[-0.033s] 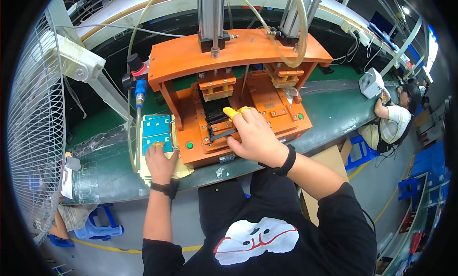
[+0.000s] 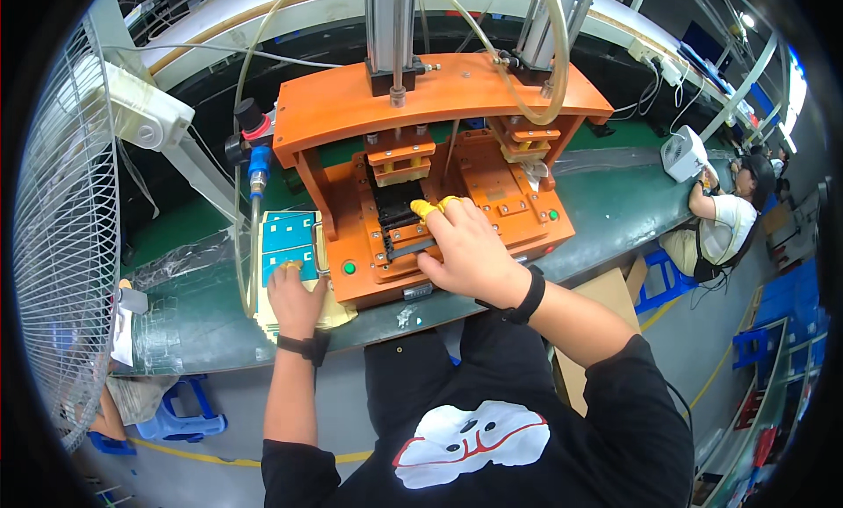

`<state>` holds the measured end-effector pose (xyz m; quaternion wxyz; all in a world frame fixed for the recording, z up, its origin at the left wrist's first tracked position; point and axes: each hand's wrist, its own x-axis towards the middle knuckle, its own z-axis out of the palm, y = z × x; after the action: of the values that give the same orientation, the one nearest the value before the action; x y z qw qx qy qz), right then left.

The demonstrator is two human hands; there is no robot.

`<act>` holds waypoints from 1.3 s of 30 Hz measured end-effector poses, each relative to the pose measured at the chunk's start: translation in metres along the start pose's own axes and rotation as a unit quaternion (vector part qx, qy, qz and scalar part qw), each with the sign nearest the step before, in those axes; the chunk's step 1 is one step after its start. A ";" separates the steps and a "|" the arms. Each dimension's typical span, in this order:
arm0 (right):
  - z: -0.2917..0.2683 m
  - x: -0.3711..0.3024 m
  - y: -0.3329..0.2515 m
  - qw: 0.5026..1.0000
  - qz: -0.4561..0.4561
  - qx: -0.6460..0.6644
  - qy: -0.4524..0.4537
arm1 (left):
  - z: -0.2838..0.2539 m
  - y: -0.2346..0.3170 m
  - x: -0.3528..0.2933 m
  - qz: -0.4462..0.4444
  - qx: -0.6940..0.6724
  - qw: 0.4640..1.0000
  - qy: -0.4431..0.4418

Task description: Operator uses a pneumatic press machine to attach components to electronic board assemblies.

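My left hand (image 2: 296, 304) rests on a stack of pale yellow sheets with blue panels (image 2: 288, 232), left of an orange two-station press (image 2: 439, 91). Its fingers point away from me and lie on the upper sheet, a yellow finger cot showing at a tip. My right hand (image 2: 470, 253) reaches over the press's left station, thumb and forefinger apart. Yellow finger cots cover its fingertips, which touch or hover just above a black frame-like part (image 2: 399, 201) in the fixture. A dark strip (image 2: 411, 248) runs toward the thumb. The palm side of both hands is hidden.
Pressing heads (image 2: 399, 161) hang over the left station. Clear air hoses (image 2: 241, 280) and a regulator (image 2: 255, 126) stand left of the press. A wire fan (image 2: 66, 236) borders the far left. Green buttons (image 2: 349, 267) sit on the press's front. A person (image 2: 729, 209) sits at right.
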<state>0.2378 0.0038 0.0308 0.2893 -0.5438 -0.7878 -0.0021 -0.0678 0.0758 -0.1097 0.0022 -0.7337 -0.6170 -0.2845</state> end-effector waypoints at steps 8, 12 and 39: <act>0.003 0.015 0.003 0.995 -0.073 -0.063 0.024 | 0.000 -0.006 0.005 -0.004 -0.012 1.000 0.006; 0.005 0.023 0.008 0.989 -0.095 -0.035 -0.108 | 0.004 -0.035 0.016 -0.007 -0.096 0.995 0.018; 0.110 -0.019 -0.101 0.961 -0.049 0.252 -0.103 | -0.028 -0.131 0.039 -0.250 -0.291 0.922 -0.041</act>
<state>0.1061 -0.0190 -0.0383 0.3339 -0.4114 -0.8140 0.2379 -0.1956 0.1324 -0.1155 -0.3080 -0.5349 -0.6697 -0.4129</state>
